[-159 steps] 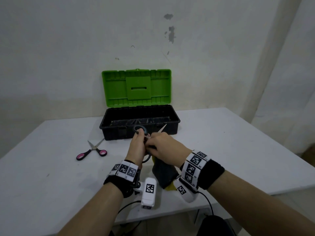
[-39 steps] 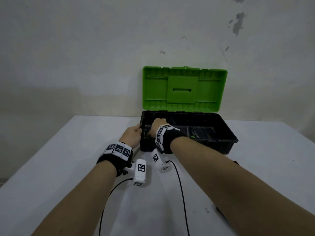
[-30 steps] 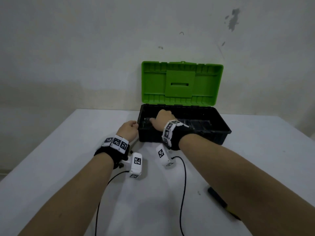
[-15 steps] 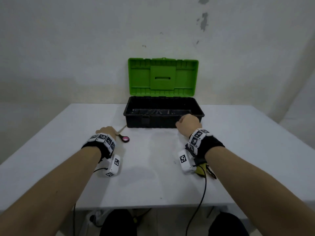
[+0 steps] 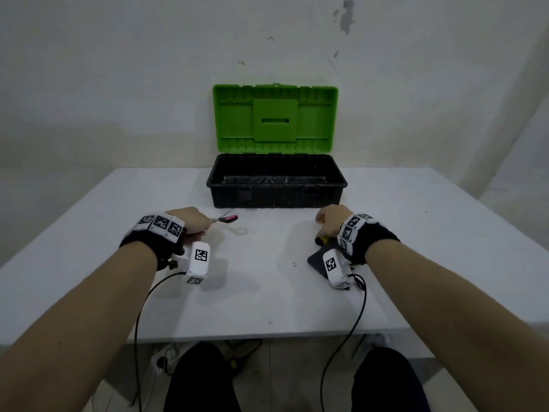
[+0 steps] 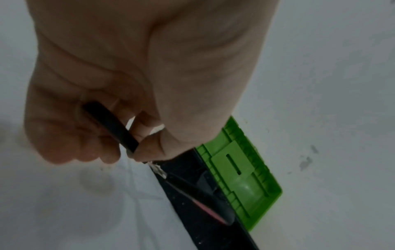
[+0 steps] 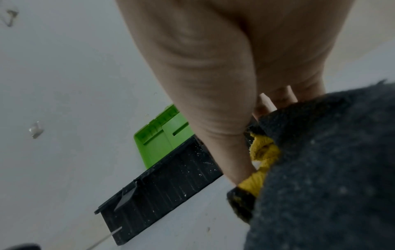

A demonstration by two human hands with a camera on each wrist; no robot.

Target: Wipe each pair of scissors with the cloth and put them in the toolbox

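left hand (image 5: 190,220) now gripping scissors (image 5: 227,218), right hand (image 5: 331,218) on cloth (image 5: 316,258)

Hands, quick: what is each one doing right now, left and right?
Left hand: fingers curled round a handle of the pink-handled scissors on the table.
Right hand: gripping the dark cloth with the yellow edge.

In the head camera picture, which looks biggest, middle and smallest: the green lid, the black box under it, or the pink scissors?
1. Black box and green lid: look much alike, so no ranking between them.
2. Pink scissors: by far the smallest, partly hidden by the left hand.
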